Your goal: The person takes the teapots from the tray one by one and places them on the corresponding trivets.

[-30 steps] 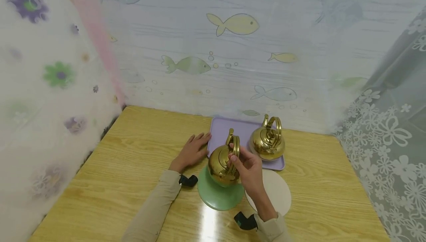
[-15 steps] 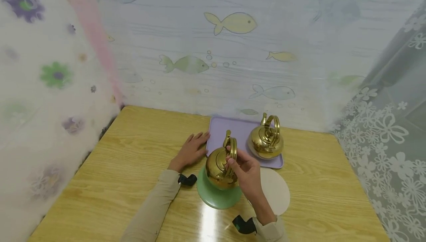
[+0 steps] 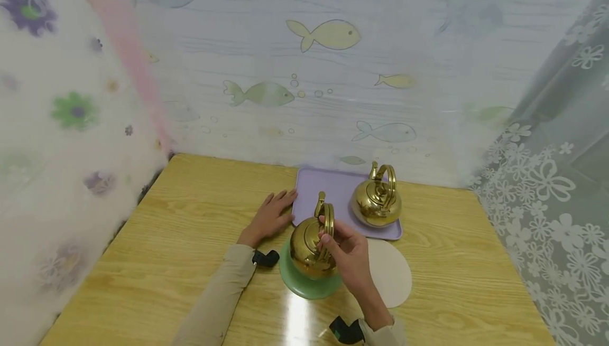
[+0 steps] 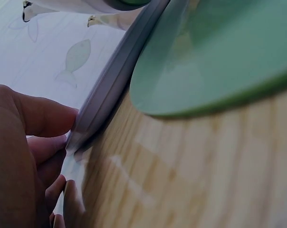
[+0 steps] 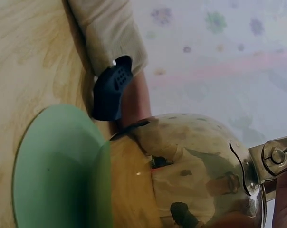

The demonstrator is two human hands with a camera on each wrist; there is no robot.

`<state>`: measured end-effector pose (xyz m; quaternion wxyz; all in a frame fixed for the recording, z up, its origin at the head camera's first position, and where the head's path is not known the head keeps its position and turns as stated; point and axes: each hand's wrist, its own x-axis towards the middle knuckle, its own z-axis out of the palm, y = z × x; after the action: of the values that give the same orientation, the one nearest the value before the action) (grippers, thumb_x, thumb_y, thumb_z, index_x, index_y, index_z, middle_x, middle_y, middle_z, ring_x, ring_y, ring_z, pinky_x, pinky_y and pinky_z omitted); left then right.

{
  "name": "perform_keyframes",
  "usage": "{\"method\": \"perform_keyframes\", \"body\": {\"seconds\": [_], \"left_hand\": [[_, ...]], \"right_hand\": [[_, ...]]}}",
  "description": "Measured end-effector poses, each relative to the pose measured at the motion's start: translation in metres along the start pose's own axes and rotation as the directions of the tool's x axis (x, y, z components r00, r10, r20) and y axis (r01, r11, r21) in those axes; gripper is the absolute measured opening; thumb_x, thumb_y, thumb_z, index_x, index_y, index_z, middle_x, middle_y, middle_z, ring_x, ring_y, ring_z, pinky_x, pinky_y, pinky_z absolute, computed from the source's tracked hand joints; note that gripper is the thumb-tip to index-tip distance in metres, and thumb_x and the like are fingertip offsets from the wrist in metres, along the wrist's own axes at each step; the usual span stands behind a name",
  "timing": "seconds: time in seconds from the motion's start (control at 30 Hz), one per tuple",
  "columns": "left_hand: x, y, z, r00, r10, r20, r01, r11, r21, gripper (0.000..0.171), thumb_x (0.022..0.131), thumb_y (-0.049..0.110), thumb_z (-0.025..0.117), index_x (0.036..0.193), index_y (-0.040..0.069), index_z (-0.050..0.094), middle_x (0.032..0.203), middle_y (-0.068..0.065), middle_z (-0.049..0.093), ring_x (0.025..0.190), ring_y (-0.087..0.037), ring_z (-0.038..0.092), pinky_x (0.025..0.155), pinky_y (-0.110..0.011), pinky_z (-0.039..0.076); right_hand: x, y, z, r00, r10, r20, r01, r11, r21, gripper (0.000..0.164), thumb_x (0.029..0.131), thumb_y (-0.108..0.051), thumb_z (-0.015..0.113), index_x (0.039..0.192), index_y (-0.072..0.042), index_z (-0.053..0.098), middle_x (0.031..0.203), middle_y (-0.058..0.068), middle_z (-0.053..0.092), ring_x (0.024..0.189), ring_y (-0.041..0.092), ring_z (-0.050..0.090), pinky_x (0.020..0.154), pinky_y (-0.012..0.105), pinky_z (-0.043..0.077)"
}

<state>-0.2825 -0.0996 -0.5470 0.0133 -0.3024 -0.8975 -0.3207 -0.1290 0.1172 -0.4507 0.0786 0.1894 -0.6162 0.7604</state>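
Note:
A shiny brass kettle [image 3: 306,248] with a double-arched handle is over a green round mat [image 3: 309,289]. My right hand [image 3: 353,259] grips its handle between thumb and fingers. In the right wrist view the kettle's body [image 5: 191,166] is beside the green mat [image 5: 53,156]; whether its base touches the mat I cannot tell. My left hand [image 3: 266,222] lies on the table with fingers extended, fingertips at the left edge of a purple tray [image 3: 311,190]. The left wrist view shows a digit of that hand [image 4: 43,116] touching the tray's rim [image 4: 93,109].
A second brass kettle [image 3: 377,204] stands on the tray's right part. To the right of the green mat lies a cream round mat [image 3: 392,277], partly covered by my right hand. The wooden table [image 3: 190,219] meets fish-printed sheeting [image 3: 257,124] at its back edge.
The held kettle has come slightly down and toward me over the green mat, in my right hand. My left hand stays at the tray's edge. The head view has shifted a little.

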Motion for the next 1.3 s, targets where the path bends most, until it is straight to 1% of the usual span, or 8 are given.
{"method": "perform_keyframes", "body": {"seconds": [0.1,0.37,0.67,0.83,0.97,1.13,1.3], "left_hand": [[0.001,0.0,0.0,1.0,0.003,-0.001,-0.003,1.0,0.001,0.066,0.096,0.026,0.057,0.156,0.003,0.041,0.162,-0.012,0.038,0.151,-0.04,0.03,0.125,-0.06,0.011],[0.001,0.0,-0.002,1.0,-0.001,0.015,0.001,1.0,0.01,0.065,0.098,0.027,0.056,0.156,0.004,0.039,0.163,-0.012,0.037,0.152,-0.039,0.028,0.126,-0.058,0.01],[0.0,0.001,-0.001,1.0,-0.003,0.01,0.003,1.0,0.015,0.065,0.098,0.026,0.056,0.156,0.004,0.04,0.162,-0.012,0.037,0.151,-0.04,0.029,0.126,-0.059,0.011],[-0.001,0.0,-0.001,1.0,0.001,0.006,-0.001,1.0,0.012,0.064,0.099,0.027,0.056,0.156,0.004,0.04,0.162,-0.012,0.037,0.152,-0.039,0.029,0.126,-0.059,0.011],[-0.001,-0.001,0.0,1.0,0.005,0.004,-0.005,1.0,0.013,0.064,0.098,0.026,0.056,0.156,0.003,0.04,0.162,-0.013,0.038,0.151,-0.04,0.029,0.125,-0.059,0.011],[0.0,-0.002,0.0,1.0,0.006,0.01,-0.006,1.0,0.012,0.065,0.098,0.027,0.057,0.156,0.003,0.04,0.162,-0.012,0.037,0.152,-0.039,0.029,0.126,-0.058,0.01],[0.0,-0.002,0.001,1.0,0.016,0.0,-0.016,1.0,0.009,0.065,0.098,0.027,0.057,0.156,0.002,0.04,0.162,-0.013,0.038,0.151,-0.04,0.029,0.125,-0.06,0.011]], "right_hand": [[-0.003,0.0,0.002,1.0,0.01,0.004,-0.01,1.0,-0.003,0.04,0.097,0.005,0.06,0.129,0.027,0.051,0.095,0.002,0.069,0.081,0.006,0.066,0.075,0.021,0.058],[-0.007,0.001,0.003,0.999,-0.027,0.032,0.028,0.999,-0.025,0.038,0.097,0.008,0.058,0.13,0.026,0.051,0.097,0.001,0.068,0.081,0.007,0.066,0.075,0.021,0.058],[-0.012,0.002,0.005,0.999,-0.032,0.044,0.033,0.999,-0.037,0.037,0.097,0.009,0.058,0.129,0.025,0.053,0.098,0.001,0.07,0.082,0.006,0.067,0.075,0.022,0.059],[-0.014,0.002,0.006,0.996,-0.057,0.063,0.059,0.998,-0.032,0.036,0.097,0.01,0.057,0.13,0.024,0.054,0.1,0.0,0.071,0.084,0.006,0.067,0.075,0.023,0.059],[-0.014,0.003,0.007,0.995,-0.076,0.064,0.077,0.997,-0.023,0.037,0.096,0.011,0.057,0.129,0.028,0.051,0.1,0.001,0.071,0.084,0.006,0.067,0.074,0.022,0.059],[-0.016,0.004,0.009,0.997,-0.054,0.061,0.055,0.998,-0.027,0.039,0.096,0.01,0.058,0.126,0.032,0.048,0.101,0.001,0.072,0.085,0.005,0.067,0.074,0.022,0.059],[-0.018,0.005,0.008,0.997,-0.034,0.064,0.036,0.999,-0.031,0.039,0.096,0.009,0.059,0.126,0.031,0.049,0.099,0.0,0.071,0.085,0.005,0.068,0.075,0.023,0.06]]}}
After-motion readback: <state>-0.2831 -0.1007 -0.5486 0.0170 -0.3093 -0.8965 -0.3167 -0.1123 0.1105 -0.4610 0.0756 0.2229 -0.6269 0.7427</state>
